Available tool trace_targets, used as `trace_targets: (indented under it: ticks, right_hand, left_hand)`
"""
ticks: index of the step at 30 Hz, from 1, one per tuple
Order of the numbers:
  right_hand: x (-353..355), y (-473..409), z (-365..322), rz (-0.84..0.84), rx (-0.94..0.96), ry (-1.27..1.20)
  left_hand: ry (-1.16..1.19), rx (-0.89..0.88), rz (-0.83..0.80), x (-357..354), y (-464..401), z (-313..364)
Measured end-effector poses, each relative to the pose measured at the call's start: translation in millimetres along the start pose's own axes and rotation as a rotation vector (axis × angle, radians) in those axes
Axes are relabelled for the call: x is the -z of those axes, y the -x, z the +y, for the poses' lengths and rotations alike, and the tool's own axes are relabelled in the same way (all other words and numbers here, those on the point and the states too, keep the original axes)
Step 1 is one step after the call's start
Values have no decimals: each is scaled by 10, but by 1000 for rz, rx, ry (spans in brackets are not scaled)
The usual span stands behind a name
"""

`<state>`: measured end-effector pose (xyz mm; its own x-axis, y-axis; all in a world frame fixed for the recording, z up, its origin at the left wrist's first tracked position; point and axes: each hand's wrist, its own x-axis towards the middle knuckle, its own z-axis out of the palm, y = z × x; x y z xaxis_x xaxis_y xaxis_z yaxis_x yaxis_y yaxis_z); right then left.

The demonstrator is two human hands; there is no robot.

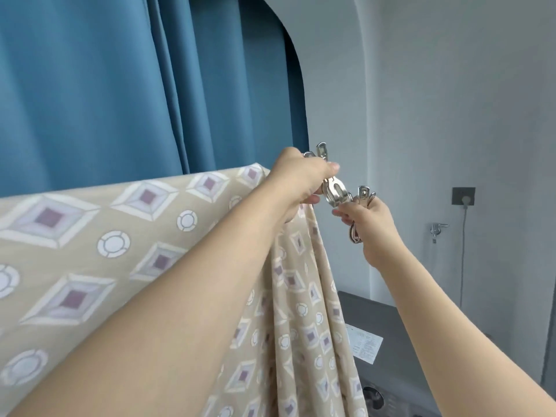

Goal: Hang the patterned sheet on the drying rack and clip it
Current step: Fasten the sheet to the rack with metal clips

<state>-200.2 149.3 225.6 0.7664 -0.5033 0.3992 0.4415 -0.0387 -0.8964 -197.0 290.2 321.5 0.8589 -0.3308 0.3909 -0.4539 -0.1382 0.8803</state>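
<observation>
The patterned sheet, beige with mauve-centred diamonds and white rings, hangs from its top edge before a blue curtain. The left hand pinches a metal clip at its corner; the right hand grips more clips. A white label lower right is unreadable.

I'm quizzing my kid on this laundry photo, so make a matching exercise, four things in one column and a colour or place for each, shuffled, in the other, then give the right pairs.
Things:
1. curtain
2. patterned sheet
3. metal clips
4. wall socket

Descriptions:
A. beige with diamonds and circles
B. shiny silver, held between the left hand and right hand
C. plain blue, hanging behind the sheet
D. on the grey wall at right, with a cable hanging down

Pairs: 1-C, 2-A, 3-B, 4-D
</observation>
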Motion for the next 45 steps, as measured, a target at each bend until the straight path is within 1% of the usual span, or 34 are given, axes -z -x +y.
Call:
trace_targets:
  ticks: [2, 7, 9, 13, 16, 18, 21, 24, 28, 34, 40, 43, 45]
  right_hand:
    - [-128, -114, -45, -18, 38, 4]
    - [-449, -323, -56, -207, 72, -29]
    - [-531, -388, -19, -244, 67, -30]
    - [-578, -505, 76, -207, 44, 16]
    - [-571, -580, 143, -281, 21, 25]
    - [-572, -623, 171, -291, -3, -10]
    - [-575, -701, 188, -236, -25, -48]
    - [-574, -773, 216, -271, -48, -90]
    - [-538, -830, 272, -302, -46, -160]
    - [-499, -815, 494, -312, -56, -225]
    - [-453, -709, 837, -330, -111, -277]
    - [-427, -660, 930, -354, -120, -292]
    - [-393, -600, 1027, -379, -116, -264]
  left_hand:
    - [-74, -31, 32, 142, -72, 133]
    - [-246, -177, 157, 447, -218, 340]
    - [-325, -212, 202, 542, -272, 352]
    - [-394, -197, 239, 637, -434, 273]
    - [-461, -167, 268, 588, -560, 187]
    - [-519, -145, 279, 546, -642, 165]
    - [-669, -144, 227, 457, -715, 193]
    - [-726, -186, 153, 369, -752, 212]
    - [-805, -210, 107, 285, -854, 197]
    - [-724, -93, -19, 271, -914, 120]
    - [-847, -115, -7, 274, -979, 52]
    - [-844, -132, -5, 243, -1002, 71]
    - [-840, -142, -34, 185, -997, 96]
